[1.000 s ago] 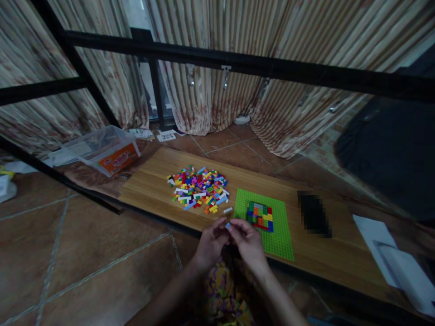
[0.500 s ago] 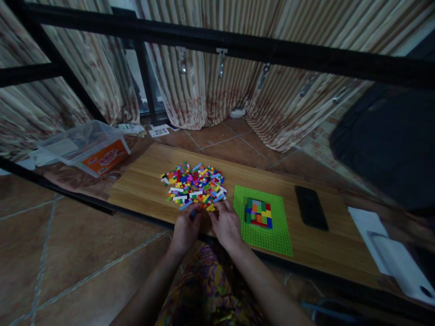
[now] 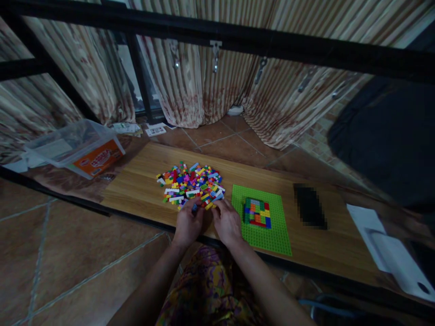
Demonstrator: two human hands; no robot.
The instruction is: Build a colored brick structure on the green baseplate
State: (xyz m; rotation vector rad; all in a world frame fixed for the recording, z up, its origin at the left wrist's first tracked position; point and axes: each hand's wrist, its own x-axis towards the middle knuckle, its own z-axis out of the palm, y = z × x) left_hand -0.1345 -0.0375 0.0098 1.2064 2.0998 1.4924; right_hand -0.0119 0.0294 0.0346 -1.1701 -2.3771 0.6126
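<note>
A heap of loose, many-coloured toy building bricks [image 3: 192, 183] lies on a wooden board. My left hand [image 3: 188, 222] is at its near edge, with a small dark blue brick [image 3: 194, 208] pinched between thumb and fingers. My right hand [image 3: 227, 222] reaches the heap's near right edge, fingers bent and slightly apart by some yellow bricks; I see nothing held in it. Right of that hand lies a green studded baseplate [image 3: 267, 242]. On it stands a low square build [image 3: 257, 213] of green, red, blue, orange and yellow bricks.
A dark phone-shaped object [image 3: 310, 206], pixelated, lies right of the baseplate on the wooden board [image 3: 131, 181]. White items [image 3: 390, 253] are at the right end. A clear plastic tub [image 3: 78, 147] with an orange label stands left. A black rail [image 3: 217, 34] crosses before striped curtains.
My left hand has shifted slightly forward over the heap's edge, the blue brick still in its fingers. My right hand stays by the heap. The whole view has shifted a little.
</note>
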